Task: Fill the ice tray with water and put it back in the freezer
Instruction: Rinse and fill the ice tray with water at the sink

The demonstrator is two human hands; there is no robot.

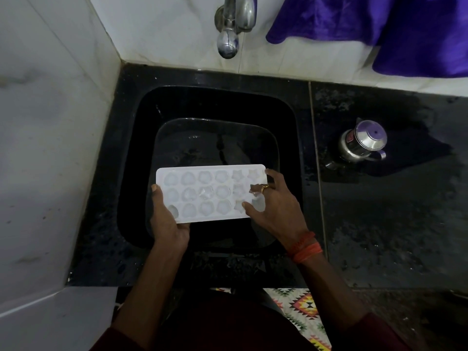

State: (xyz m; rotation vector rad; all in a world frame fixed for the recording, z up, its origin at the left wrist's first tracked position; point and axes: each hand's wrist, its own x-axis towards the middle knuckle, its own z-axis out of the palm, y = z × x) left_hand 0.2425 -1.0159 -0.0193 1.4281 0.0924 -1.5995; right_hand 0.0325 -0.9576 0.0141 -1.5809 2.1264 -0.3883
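Note:
A white ice tray (207, 191) with several shaped cells is held level over the black sink (131, 153), near its front. My left hand (168, 219) grips the tray's left end, thumb on top and fingers underneath. My right hand (273, 206) holds the right end, thumb on the front corner and fingers curled over the far right cells; it wears a ring. The cells look glossy, but I cannot tell whether they hold water. A steel tap (231, 26) juts from the tiled wall above the sink's back edge. No stream is visible.
A steel lidded jug (362, 143) stands on the wet black counter (379, 224) to the right of the sink. A purple cloth (405, 29) hangs on the back wall at upper right. White tiled walls close in the left side. A patterned mat (301, 310) lies on the floor below.

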